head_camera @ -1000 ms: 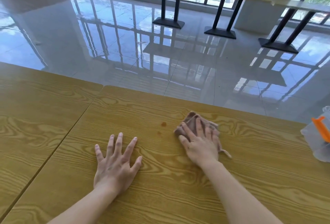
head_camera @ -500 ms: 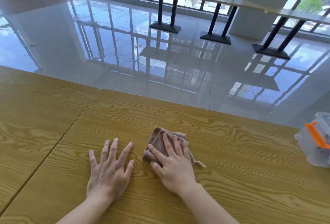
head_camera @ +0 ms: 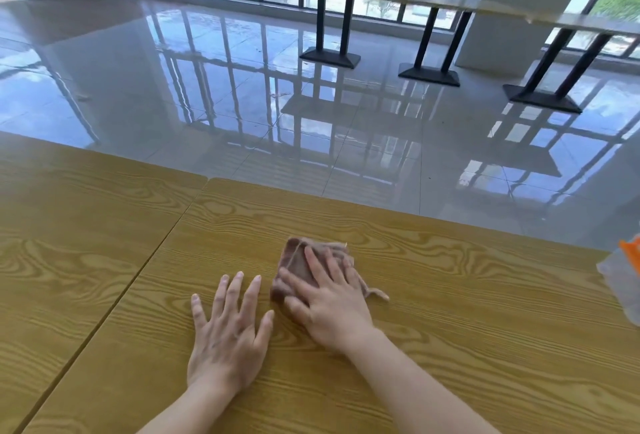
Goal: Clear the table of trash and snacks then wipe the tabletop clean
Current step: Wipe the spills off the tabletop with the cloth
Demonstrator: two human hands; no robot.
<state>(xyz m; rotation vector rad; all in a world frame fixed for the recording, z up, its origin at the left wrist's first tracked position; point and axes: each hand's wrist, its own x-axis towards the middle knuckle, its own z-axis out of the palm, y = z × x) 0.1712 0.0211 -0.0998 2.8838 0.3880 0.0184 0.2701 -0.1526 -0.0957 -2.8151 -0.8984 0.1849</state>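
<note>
A crumpled brown cloth (head_camera: 298,262) lies on the wooden tabletop (head_camera: 467,312), a little past the table's middle. My right hand (head_camera: 329,305) presses flat on top of the cloth, fingers spread over it, and covers its near half. My left hand (head_camera: 228,333) rests palm down on the bare wood just left of the cloth, fingers apart, holding nothing. A loose corner of the cloth sticks out to the right of my right hand.
A clear plastic container (head_camera: 621,286) with an orange clip sits at the table's right edge, partly out of frame. A seam (head_camera: 138,271) separates this table from a second wooden table (head_camera: 62,243) on the left. Beyond the far edge is glossy tiled floor.
My right hand slid the cloth leftward across the table over the small dark spots, ending close beside my left hand. My left hand stayed flat in place.
</note>
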